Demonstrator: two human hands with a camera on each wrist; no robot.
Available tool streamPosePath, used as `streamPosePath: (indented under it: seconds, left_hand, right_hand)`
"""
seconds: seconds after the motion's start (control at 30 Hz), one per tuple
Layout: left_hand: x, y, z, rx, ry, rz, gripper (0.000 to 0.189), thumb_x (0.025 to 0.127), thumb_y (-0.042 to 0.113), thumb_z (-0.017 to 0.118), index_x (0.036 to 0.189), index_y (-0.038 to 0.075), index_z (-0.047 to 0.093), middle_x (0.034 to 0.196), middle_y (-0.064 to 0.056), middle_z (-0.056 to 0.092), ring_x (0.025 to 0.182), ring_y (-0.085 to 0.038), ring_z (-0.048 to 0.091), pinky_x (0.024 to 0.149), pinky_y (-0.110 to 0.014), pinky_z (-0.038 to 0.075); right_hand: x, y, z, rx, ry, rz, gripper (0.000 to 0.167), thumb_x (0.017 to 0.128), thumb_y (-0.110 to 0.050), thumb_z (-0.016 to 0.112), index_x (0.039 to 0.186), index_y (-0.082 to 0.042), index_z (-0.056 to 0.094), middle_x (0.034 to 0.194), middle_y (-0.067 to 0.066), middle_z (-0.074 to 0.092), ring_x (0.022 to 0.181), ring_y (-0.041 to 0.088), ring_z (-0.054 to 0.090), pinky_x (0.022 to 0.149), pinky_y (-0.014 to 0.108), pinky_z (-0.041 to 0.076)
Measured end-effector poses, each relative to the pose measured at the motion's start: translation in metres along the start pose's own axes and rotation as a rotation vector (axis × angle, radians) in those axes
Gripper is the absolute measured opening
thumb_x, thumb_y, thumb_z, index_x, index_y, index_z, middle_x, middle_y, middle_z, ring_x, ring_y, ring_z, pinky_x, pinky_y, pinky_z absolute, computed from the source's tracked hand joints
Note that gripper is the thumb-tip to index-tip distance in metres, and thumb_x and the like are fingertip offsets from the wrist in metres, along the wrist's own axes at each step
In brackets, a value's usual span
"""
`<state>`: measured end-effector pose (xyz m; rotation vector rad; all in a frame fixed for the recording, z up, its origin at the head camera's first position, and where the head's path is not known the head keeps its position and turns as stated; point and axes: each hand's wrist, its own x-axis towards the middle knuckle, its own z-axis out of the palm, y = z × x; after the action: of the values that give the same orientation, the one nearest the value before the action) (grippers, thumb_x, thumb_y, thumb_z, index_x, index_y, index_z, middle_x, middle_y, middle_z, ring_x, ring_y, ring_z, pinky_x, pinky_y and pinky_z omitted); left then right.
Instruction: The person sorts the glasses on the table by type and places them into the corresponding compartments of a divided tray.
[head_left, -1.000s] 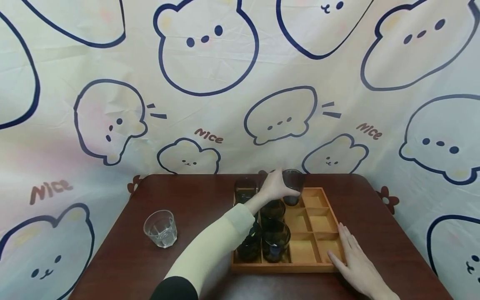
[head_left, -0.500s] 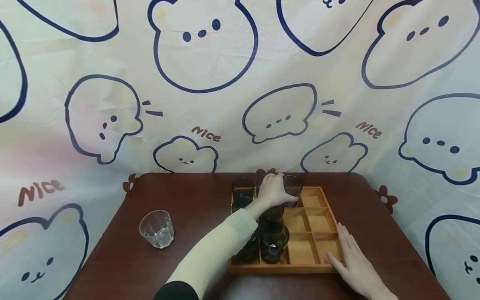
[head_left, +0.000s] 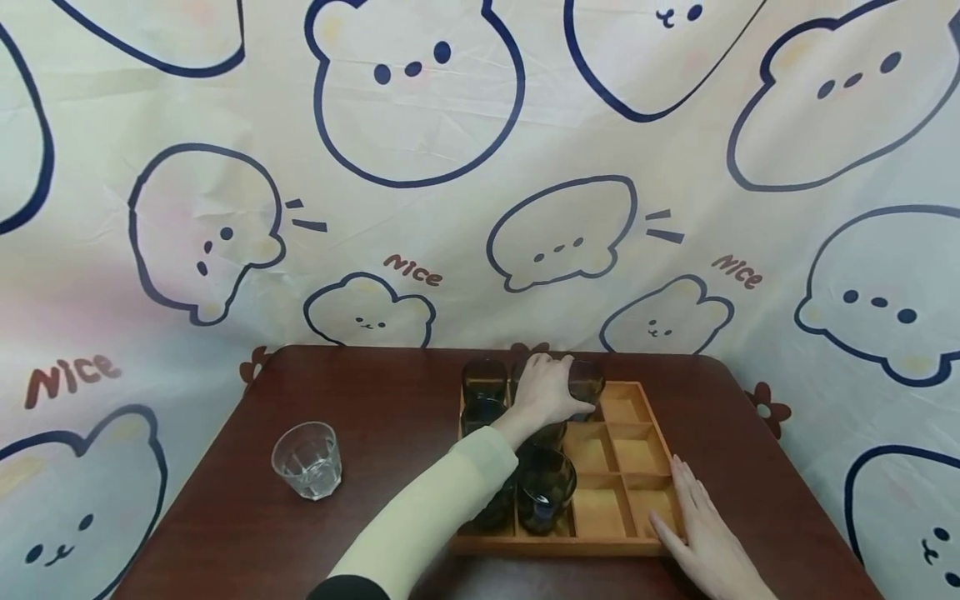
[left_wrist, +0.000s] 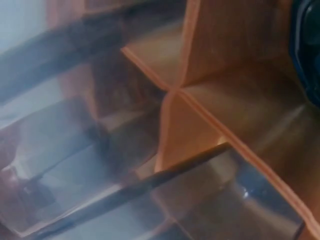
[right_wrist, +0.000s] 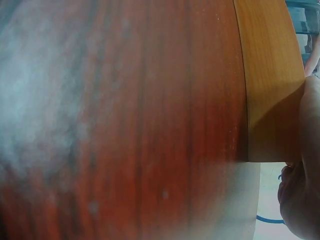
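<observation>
My left hand (head_left: pixel 546 390) grips a dark tinted glass (head_left: pixel 587 383), thumb on the near side. The glass stands upright in the third column of the back row of a divided wooden tray (head_left: pixel 562 547). Seen from the left wrist, tinted glass walls (left_wrist: pixel 55 150) blur across the view beside the wooden dividers (left_wrist: pixel 240 142). My right hand (head_left: pixel 708 529) lies along the tray's right side with fingers straight, the thumb over the front right corner. In the right wrist view, that hand (right_wrist: pixel 312 145) touches the tray's outer wall (right_wrist: pixel 272 85).
Several dark glasses, including a front one (head_left: pixel 546 492), fill the tray's two left columns; my left arm partly hides them. A clear glass (head_left: pixel 307 462) stands apart on the brown table (head_left: pixel 375 400), to the left. A printed cloth (head_left: pixel 420 225) hangs behind the table.
My left hand has lowered the dark glass a little into the back-row compartment. The right hand keeps its place at the tray's side, while the head view has shifted slightly.
</observation>
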<state>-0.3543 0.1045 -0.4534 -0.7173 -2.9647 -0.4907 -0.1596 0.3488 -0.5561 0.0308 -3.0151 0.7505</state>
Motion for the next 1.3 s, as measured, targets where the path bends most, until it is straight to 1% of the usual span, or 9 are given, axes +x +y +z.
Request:
streamPosePath:
  seconds: [0.33,0.47,0.6,0.7,0.8,0.93,1.07,1.13,1.3]
  left_hand:
    - [0.001,0.002,-0.003,0.148,-0.071,0.033,0.098,0.097,0.073,0.069,0.170,0.015,0.041,0.167,-0.003,0.057,0.157,-0.023,0.049,0.137,-0.042,0.028]
    - [0.003,-0.003,-0.010,0.078,-0.128,0.064,0.104,0.099,0.074,0.064,0.173,0.010,0.031,0.177,-0.009,0.043,0.166,-0.028,0.038,0.140,-0.048,0.022]
    - [-0.004,-0.011,-0.034,-0.051,-0.223,0.138,0.101,0.104,0.069,0.061,0.175,0.008,0.025,0.182,-0.014,0.030,0.170,-0.030,0.030,0.140,-0.048,0.025]
    - [-0.024,-0.011,-0.062,-0.128,-0.263,0.226,0.091,0.107,0.063,0.060,0.175,0.012,0.027,0.183,-0.011,0.030,0.169,-0.028,0.033,0.137,-0.046,0.033]
    - [-0.051,-0.017,-0.089,-0.188,-0.243,0.290,0.083,0.109,0.061,0.059,0.174,0.019,0.032,0.182,-0.006,0.033,0.168,-0.024,0.035,0.135,-0.047,0.036]
    - [-0.080,-0.034,-0.113,-0.306,-0.201,0.323,0.075,0.109,0.055,0.062,0.173,0.023,0.037,0.180,-0.003,0.038,0.167,-0.024,0.038,0.134,-0.049,0.038]
    - [-0.100,-0.055,-0.128,-0.403,-0.126,0.317,0.069,0.110,0.048,0.065,0.169,0.022,0.043,0.175,-0.004,0.046,0.163,-0.024,0.044,0.132,-0.050,0.041]
    - [-0.110,-0.068,-0.133,-0.421,-0.080,0.293,0.067,0.109,0.047,0.066,0.168,0.021,0.046,0.173,-0.004,0.049,0.161,-0.024,0.047,0.131,-0.050,0.042]
    - [-0.138,-0.104,-0.139,-0.423,-0.001,0.217,0.066,0.108,0.041,0.070,0.167,0.020,0.047,0.172,-0.005,0.049,0.161,-0.027,0.047,0.131,-0.055,0.041]
  right_hand:
    - [0.002,0.000,-0.001,-0.003,-0.029,0.017,0.105,0.109,-0.063,0.056,0.177,-0.007,-0.002,0.181,0.034,0.011,0.161,0.063,0.022,0.117,0.082,0.032]
    - [0.005,0.000,-0.003,-0.015,-0.008,-0.023,0.104,0.110,-0.060,0.058,0.177,-0.008,-0.003,0.180,0.035,0.012,0.160,0.063,0.023,0.114,0.083,0.034]
    - [0.009,-0.003,-0.001,0.000,-0.043,-0.006,0.105,0.110,-0.062,0.056,0.177,-0.007,-0.004,0.181,0.035,0.010,0.161,0.063,0.020,0.117,0.083,0.031]
    - [0.006,-0.001,0.002,0.048,-0.062,0.016,0.107,0.109,-0.063,0.056,0.176,-0.007,-0.006,0.181,0.035,0.005,0.164,0.062,0.013,0.133,0.075,0.011]
    - [0.003,0.002,0.004,0.088,-0.068,0.019,0.109,0.109,-0.062,0.057,0.175,-0.006,-0.009,0.181,0.035,0.001,0.165,0.061,0.006,0.137,0.065,-0.008]
    - [-0.001,0.006,0.002,0.078,-0.049,-0.001,0.107,0.111,-0.058,0.058,0.175,-0.003,-0.009,0.180,0.037,0.002,0.165,0.061,0.005,0.136,0.047,-0.021]
    - [0.001,0.007,0.001,0.056,-0.038,-0.021,0.105,0.112,-0.055,0.057,0.175,-0.003,-0.009,0.180,0.037,0.003,0.166,0.061,0.005,0.124,0.020,-0.031]
    - [0.002,0.006,0.002,0.060,-0.046,-0.016,0.105,0.112,-0.057,0.056,0.175,-0.003,-0.009,0.180,0.037,0.002,0.166,0.060,0.005,0.123,0.019,-0.031]
    - [0.004,0.002,0.004,0.067,-0.060,0.004,0.107,0.111,-0.058,0.056,0.175,-0.002,-0.008,0.180,0.038,0.003,0.165,0.061,0.008,0.135,0.044,-0.022]
